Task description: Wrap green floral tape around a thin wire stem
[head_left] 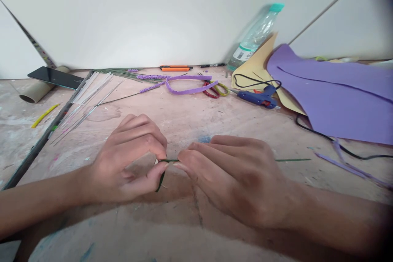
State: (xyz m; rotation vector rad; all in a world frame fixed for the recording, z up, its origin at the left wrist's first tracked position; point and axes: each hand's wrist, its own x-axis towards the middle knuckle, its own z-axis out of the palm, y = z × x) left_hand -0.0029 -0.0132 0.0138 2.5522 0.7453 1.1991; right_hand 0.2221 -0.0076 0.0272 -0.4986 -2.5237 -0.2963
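My left hand (132,161) pinches one end of a thin green stem wire (170,160) between thumb and forefinger. From that pinch hangs a short strip of dark green tape (160,182). Close beside it, my right hand (233,176) is closed on the same wire, thumb and fingertips together. The wire runs level beneath the right hand, and its far end sticks out to the right. Both hands are just above the table (123,229), with only a small gap between their fingertips. The wire's middle is hidden by the right hand.
At the back lie purple-wrapped stems (152,87), a purple strip (188,78), scissors (211,90) and an orange cutter (176,68). A blue glue gun (259,98), purple sheet (344,94) and bottle (254,39) stand right. Left are bare wires (89,110), a phone (55,77) and cardboard tube (37,91).
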